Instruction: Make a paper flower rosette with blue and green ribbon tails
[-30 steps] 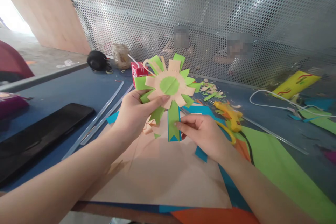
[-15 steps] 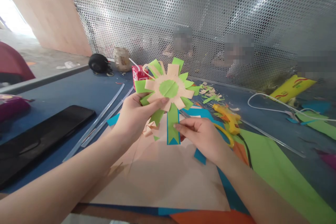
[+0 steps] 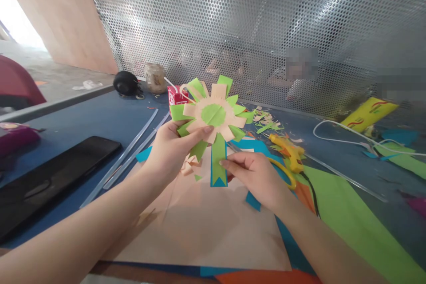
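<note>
A paper rosette with green and peach petals and a green centre is held up over the table. My left hand grips its lower left side, thumb on the front and fingers behind. From its underside hangs a green paper ribbon strip with a blue edge and a notched end. My right hand pinches this strip at its right edge between thumb and fingers. Below both hands lies a large peach sheet. Yellow-handled scissors lie partly hidden behind my right hand.
Right of my hands lie a yellow glue gun and a green sheet. Clear glue sticks and a black phone lie to the left. Behind stand a red drink carton, a glass jar and a perforated metal panel.
Both hands keep their hold, and the rosette and strip sit almost the same. The view has shifted very slightly, with the strip's end a little lower in it.
</note>
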The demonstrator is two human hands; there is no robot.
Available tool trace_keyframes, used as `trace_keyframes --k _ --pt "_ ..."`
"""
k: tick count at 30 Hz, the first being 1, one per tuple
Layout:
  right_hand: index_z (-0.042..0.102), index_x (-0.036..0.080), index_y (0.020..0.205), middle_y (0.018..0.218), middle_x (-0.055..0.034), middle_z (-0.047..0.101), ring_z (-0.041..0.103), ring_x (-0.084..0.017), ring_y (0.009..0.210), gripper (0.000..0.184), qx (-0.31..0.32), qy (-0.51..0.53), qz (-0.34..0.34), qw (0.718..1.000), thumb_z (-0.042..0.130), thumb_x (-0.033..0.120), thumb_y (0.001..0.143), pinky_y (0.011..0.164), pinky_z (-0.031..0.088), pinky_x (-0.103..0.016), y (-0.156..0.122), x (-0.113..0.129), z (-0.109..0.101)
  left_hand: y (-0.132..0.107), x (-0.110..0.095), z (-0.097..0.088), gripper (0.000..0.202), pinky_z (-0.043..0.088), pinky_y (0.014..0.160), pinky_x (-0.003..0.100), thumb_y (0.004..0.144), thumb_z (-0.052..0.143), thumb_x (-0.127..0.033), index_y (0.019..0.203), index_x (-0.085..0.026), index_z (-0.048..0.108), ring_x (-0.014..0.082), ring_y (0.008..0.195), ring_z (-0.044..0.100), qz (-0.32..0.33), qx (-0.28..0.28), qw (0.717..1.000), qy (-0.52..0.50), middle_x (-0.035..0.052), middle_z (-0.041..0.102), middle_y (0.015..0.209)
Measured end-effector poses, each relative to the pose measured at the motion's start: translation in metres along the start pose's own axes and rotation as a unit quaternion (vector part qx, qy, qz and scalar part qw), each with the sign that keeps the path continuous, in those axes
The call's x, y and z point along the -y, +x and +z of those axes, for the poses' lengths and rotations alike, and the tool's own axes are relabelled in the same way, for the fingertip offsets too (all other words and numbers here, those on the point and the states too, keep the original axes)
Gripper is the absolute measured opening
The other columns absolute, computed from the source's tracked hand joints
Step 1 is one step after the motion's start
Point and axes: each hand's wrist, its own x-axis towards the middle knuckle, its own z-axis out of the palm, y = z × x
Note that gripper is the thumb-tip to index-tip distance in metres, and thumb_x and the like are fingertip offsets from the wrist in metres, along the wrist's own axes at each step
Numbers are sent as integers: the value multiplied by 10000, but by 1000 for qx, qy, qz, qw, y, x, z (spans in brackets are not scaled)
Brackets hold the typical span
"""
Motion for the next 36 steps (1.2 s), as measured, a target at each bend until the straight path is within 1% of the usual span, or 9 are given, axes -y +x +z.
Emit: trace_keyframes --k 4,9,14,23,29,33,36 --pt "614 180 649 586 9 588 545 -130 576 216 16 23 -5 1000 525 323 784 552 390 -228 2 0 1 0 1 -1 237 488 493 197 583 738 -244 784 -157 648 116 568 604 3 -4 1000 3 11 671 696" --pt "625 182 694 605 15 578 534 -125 582 154 20 48 -1 999 553 307 748 547 393 -222 2 -2 2 1 0 -1 262 514 548 228 580 742 -239 801 -147 636 135 618 620 -4 -7 1000 -10 24 672 733" --pt "625 183 683 591 22 563 521 -116 564 143 6 34 -5 999 566 301 740 530 391 -211 1 -1 2 0 -2 1 247 508 534 227 573 743 -237 772 -140 635 134 598 617 -8 -11 1000 -13 27 668 713" --pt "622 187 684 602 25 568 525 -112 566 125 0 28 -9 1000 576 291 738 523 404 -203 1 -1 2 0 -2 1 178 492 498 197 586 731 -198 728 -156 631 104 536 588 -4 -3 1000 -20 -2 641 643" --pt "628 187 693 613 27 578 518 -104 559 126 -6 28 -5 1000 589 298 738 519 400 -196 0 0 3 0 -2 1 193 502 542 205 588 735 -204 739 -148 628 112 601 602 0 -5 1000 -21 3 651 697" --pt "632 192 710 636 28 591 522 -102 565 99 -1 42 -7 999 585 274 739 532 409 -199 0 -1 3 0 -2 0 214 497 530 206 577 741 -189 753 -151 624 116 601 604 -7 -17 1000 -16 3 654 706" --pt "626 190 714 636 25 591 524 -105 570 93 2 41 -12 999 580 267 742 533 406 -203 1 -2 3 0 -2 0 224 498 526 218 574 741 -200 762 -157 627 128 603 612 -13 -15 1000 -13 11 665 719"
